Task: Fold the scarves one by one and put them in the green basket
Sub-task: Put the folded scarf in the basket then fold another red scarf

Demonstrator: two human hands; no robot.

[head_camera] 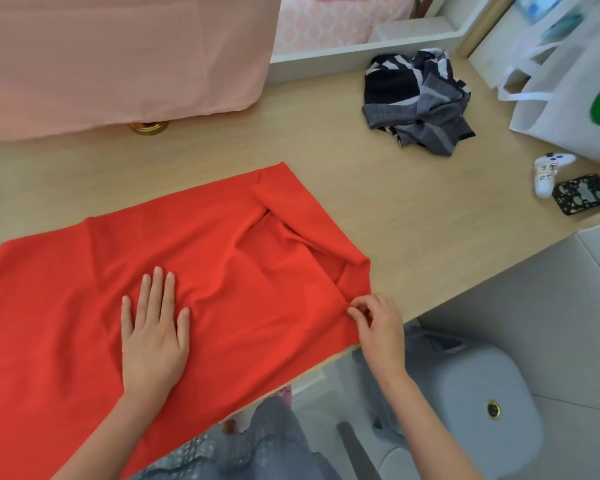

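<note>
The red scarf (222,271) lies spread across the wooden counter (413,209), with its right end folded back and its near part hanging over the counter's front edge. The left hand (155,327) rests flat on the middle of it with fingers spread, and the right hand (378,327) pinches the scarf's near right corner between thumb and fingertips. A crumpled black and grey scarf (418,102) lies well apart, further back on the counter.

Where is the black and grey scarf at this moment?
The black and grey scarf lies crumpled on the table's far right, beyond the red scarf.
</note>
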